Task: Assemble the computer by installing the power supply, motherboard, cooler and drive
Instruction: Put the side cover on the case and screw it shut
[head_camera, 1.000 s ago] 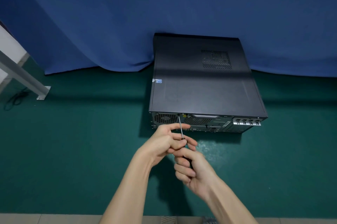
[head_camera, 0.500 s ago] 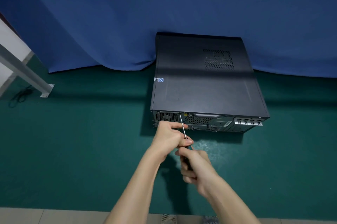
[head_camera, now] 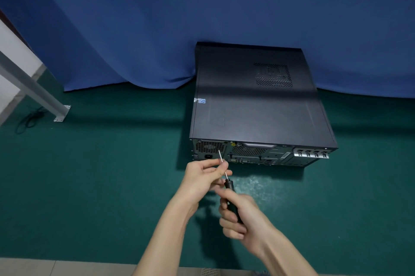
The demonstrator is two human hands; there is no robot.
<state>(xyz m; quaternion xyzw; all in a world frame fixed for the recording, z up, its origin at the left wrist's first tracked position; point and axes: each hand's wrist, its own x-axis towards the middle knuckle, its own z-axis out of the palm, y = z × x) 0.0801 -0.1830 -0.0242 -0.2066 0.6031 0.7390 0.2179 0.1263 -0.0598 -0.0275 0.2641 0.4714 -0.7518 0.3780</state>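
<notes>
Green matting [head_camera: 89,186] covers the surface, and a blue drape [head_camera: 157,29] hangs along its far edge. A grey metal leg [head_camera: 33,87] is footed near the far left corner, with a dark cable [head_camera: 29,118] beside it.

The computer case [head_camera: 258,107] lies flat on the mat, right of centre. Its far end is against the drape and its rear panel [head_camera: 258,155] faces the near edge. The side cover is on, with its vent patch [head_camera: 272,76] upward, so nothing inside can be seen. At the left end of the rear panel the fan grille and socket of the power supply [head_camera: 210,147] show, so that part looks to be in place. With the case closed, the motherboard, cooler and drive are probably fitted too, though that is only a guess. What seems left is fastening at the rear panel and perhaps a last check.

Both forearms reach in from the near edge toward the rear panel. The right hand [head_camera: 244,219] is wrapped round the black handle of a screwdriver [head_camera: 229,188], fingers curled, wrist low. The left hand [head_camera: 202,177] sits just ahead of it and pinches the thin shaft between thumb and fingertips to steady it. The shaft slants up and leftward, and its tip lies over the right edge of the fan grille. Whether the tip is seated in a screw head cannot be told.
</notes>
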